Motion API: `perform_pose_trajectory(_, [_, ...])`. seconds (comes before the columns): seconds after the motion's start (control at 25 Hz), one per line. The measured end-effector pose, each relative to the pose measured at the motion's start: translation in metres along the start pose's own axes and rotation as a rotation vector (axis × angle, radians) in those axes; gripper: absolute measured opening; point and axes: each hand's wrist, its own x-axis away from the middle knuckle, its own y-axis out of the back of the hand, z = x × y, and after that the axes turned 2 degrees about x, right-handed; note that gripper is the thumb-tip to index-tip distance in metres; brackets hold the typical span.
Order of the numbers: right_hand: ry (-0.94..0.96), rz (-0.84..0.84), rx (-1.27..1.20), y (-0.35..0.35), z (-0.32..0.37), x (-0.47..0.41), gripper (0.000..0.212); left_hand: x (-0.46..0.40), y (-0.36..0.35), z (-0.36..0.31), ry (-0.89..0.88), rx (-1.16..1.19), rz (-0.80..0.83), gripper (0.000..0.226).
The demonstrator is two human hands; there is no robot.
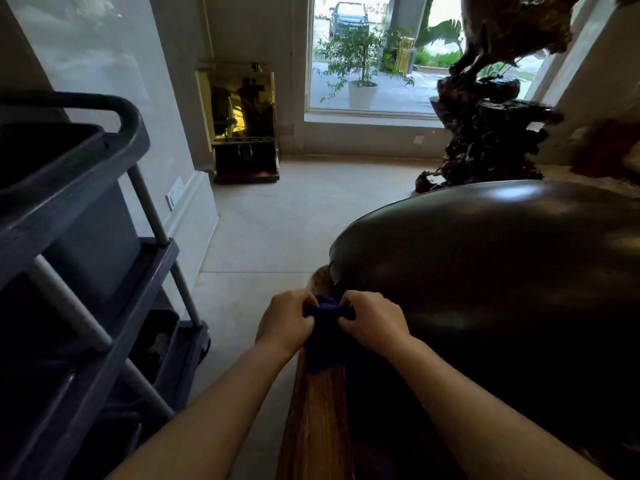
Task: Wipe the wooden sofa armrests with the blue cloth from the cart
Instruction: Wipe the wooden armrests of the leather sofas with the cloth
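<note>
Head view: looks forward and down along a wooden sofa armrest, with both bare forearms reaching in from the bottom edge.
Left hand (284,322): fingers curled closed around the left side of the blue cloth, knuckles up, thumb side toward the cloth.
Right hand (373,322): fingers likewise closed on the right side of the cloth, pinching it between thumb and fingers.
Blue cloth (327,332): a dark blue bunch gathered between the two hands, its lower part draped down onto the top of the armrest; it is off the cart.
Wooden sofa armrest (320,420): a long reddish-brown rail with visible grain, running from the bottom of the frame up to a rounded end just beyond the hands; the cloth lies across it near that far end.
Sofa cushion (485,271): a large dark, glossy, rounded mass just right of the armrest, catching window light on its top.
Cart (86,271): a dark grey tiered utility cart with metal posts, standing at the left, apart from the armrest with a strip of floor between them; what lies on its lower shelves is too dark to tell.
Floor (277,220): pale tiles.
Brass-coloured cabinet (242,123): stands against the far wall by the corner.
Root carving (491,126): a dark gnarled sculpture at the right, before the window.
Window (381,53): shows a potted tree (362,71) and a parked car (348,19) outside.
</note>
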Motion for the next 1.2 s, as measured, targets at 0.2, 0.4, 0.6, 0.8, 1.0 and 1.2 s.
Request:
perform_pose_trajectory(0.2, [-0.035,-0.113,-0.077,0.112,0.024,0.018,0.022,0.011,0.068,-0.087,-0.132,0.029,-0.054,0.018])
perform_pose_trajectory(0.4, [-0.02,-0.182,-0.154,0.206,0.041,0.064,0.025,0.042,0.118,-0.162,-0.223,0.069,-0.066,0.016])
perform_pose_trajectory(0.6, [-0.099,-0.26,-0.103,0.275,0.042,0.144,0.026,0.09,0.133,-0.237,-0.315,0.104,-0.008,0.015])
perform_pose_trajectory(0.8, [-0.21,-0.355,-0.074,0.315,0.022,0.228,0.024,0.137,0.122,-0.302,-0.422,0.088,0.08,0.016])
perform_pose_trajectory(1.0, [-0.277,-0.392,-0.032,0.346,-0.013,0.326,0.023,0.204,0.088,-0.365,-0.523,0.058,0.156,0.018])
perform_pose_trajectory(1.2, [-0.299,-0.373,-0.065,0.368,-0.072,0.441,0.025,0.286,0.021,-0.431,-0.553,0.068,0.209,0.016])
